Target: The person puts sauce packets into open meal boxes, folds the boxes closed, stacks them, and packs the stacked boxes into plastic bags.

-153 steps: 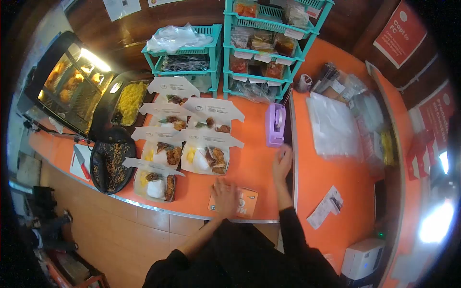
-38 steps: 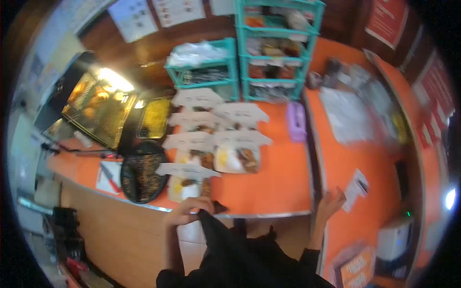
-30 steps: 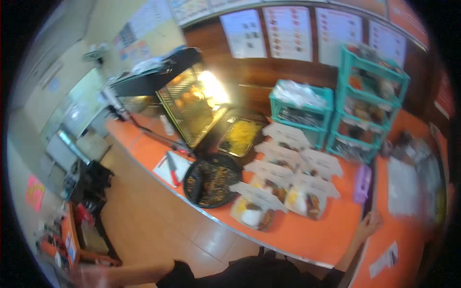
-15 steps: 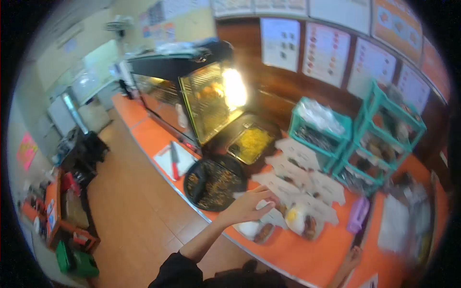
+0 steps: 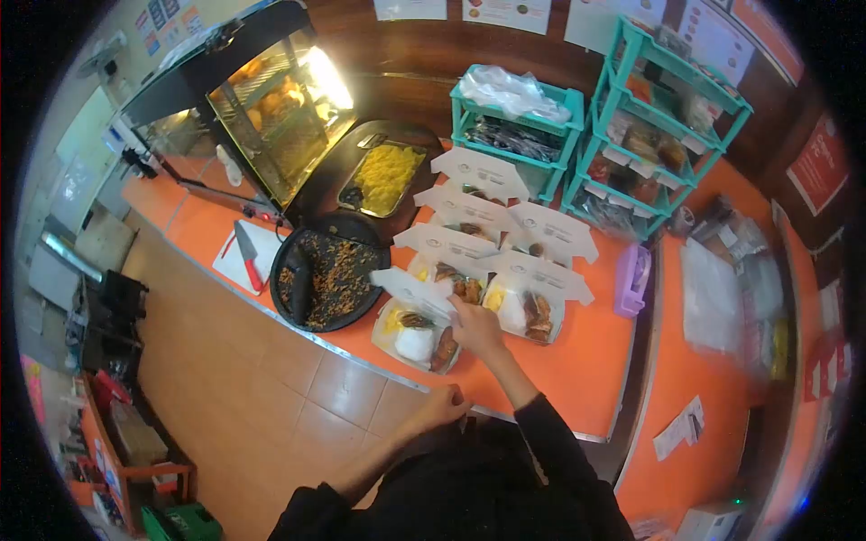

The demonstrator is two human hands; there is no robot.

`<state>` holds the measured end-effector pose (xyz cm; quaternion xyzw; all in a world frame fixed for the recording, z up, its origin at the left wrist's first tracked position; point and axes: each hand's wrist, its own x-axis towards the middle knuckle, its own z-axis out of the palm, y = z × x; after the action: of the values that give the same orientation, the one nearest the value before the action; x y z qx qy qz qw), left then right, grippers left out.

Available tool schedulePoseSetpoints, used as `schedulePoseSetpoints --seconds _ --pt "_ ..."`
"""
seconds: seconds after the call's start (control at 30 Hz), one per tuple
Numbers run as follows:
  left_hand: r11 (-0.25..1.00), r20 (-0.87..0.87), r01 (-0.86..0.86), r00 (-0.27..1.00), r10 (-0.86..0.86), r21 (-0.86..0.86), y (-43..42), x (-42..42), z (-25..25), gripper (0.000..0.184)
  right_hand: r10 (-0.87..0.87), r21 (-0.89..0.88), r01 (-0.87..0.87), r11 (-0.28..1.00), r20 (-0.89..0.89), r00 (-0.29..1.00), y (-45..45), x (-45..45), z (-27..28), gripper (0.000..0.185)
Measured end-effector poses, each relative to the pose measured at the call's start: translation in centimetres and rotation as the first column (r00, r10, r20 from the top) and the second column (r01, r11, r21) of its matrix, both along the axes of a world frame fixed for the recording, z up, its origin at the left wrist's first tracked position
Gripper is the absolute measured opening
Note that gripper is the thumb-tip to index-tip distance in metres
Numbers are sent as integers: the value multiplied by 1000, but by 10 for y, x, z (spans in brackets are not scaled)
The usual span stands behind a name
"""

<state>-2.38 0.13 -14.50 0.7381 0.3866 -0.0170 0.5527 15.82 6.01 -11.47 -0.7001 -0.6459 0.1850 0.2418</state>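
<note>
Several white takeaway boxes with raised lids stand on the orange counter. In the nearest box [image 5: 416, 344] lie white rice, yellow shreds, a dark garnish and a browned piece of food. My right hand [image 5: 475, 329] reaches over this box's right side, its fingers closed at the edge of the raised lid [image 5: 413, 290]. To the right stands another filled box [image 5: 527, 307], close to my right hand. My left hand [image 5: 442, 406] is curled closed in front of the counter's near edge, below the nearest box. Whatever is in its fingers, if anything, is hidden.
A black pan [image 5: 338, 279] of browned crumbs holds a dark-handled tool. Behind it sits a tray of yellow shreds [image 5: 388, 178]. A red-handled knife [image 5: 250, 257] lies on a white board. Teal racks [image 5: 657, 135], a purple dispenser [image 5: 631, 281] and a lit food warmer [image 5: 271, 108] stand around.
My left hand has drawn back from above the boxes to the counter's near edge and curled closed. My right hand has come from the lower right to the nearest box's lid. The view has shifted.
</note>
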Motion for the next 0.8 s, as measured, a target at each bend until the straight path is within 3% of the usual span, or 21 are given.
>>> schedulePoseSetpoints --seconds 0.03,0.1,0.13,0.17,0.2,0.27,0.3,0.33,0.37,0.43,0.5,0.53,0.57,0.6,0.67,0.7,0.73,0.77,0.8 --pt "1000 2 -18 1000 18 -3 -8 -5 -3 42 18 -3 -18 1000 2 1000 -9 0 8 58" --pt "898 149 -424 902 406 118 -30 -16 -10 61 -8 -43 12 999 90 996 -52 1 33 70" --pt "895 148 -434 897 417 107 -36 -19 -1 61 -52 -169 60 984 54 997 -70 -8 55 77" --pt "845 220 -399 915 339 356 -43 -23 21 70 -105 -297 108 949 26 994 -87 -17 67 84" --pt "732 267 -356 933 241 581 -47 -26 34 79 -109 -226 87 970 -91 990 -100 -30 51 86" --pt "773 368 -357 914 173 525 -46 -31 40 71 -84 -129 43 991 -325 942 -116 -62 38 87" --pt "803 468 -353 877 105 481 -46 -34 40 62 -84 -137 41 990 -322 943 -120 -63 37 87" --pt "826 647 -475 739 187 304 -52 -40 23 42 -35 -221 -64 973 -415 909 -123 -64 37 89" --pt "825 647 -477 738 190 302 -52 -54 7 42 3 -289 -173 942 -509 861 -123 -64 37 92" --pt "807 459 -588 733 503 55 -44 -83 -6 28 18 -247 -159 956 -491 871 -119 -41 37 82" --pt "782 357 -618 751 556 82 -24 -83 9 31 -385 -468 288 836 -125 914 -118 -22 37 75" --pt "753 257 -647 753 606 118 -14 -79 18 34 -394 -470 296 831 -123 911 -120 -22 26 75" --pt "759 258 -640 758 599 116 -9 -71 10 34 -481 -281 448 849 -60 874 -120 -23 7 66" --pt "479 288 -736 647 706 479 -4 -61 -5 38 -571 -73 569 819 -17 821 -122 -25 -13 58" --pt "203 211 -548 599 772 811 -7 -52 -12 50 -572 35 571 820 29 820 -123 -39 -46 52" --pt "208 212 -546 607 766 812 -12 -50 -17 50 -563 132 551 824 76 823 -123 -44 -61 46" --pt "358 133 -539 672 729 763 -19 -49 -27 46 -502 90 495 864 221 836 -124 -46 -65 35" --pt "500 58 -515 734 676 696 -23 -48 -38 44 -511 81 506 859 220 831 -124 -44 -69 35" --pt "701 -155 -380 806 571 603 -19 -49 -45 42 -448 -22 458 889 178 876 -121 -42 -71 35"
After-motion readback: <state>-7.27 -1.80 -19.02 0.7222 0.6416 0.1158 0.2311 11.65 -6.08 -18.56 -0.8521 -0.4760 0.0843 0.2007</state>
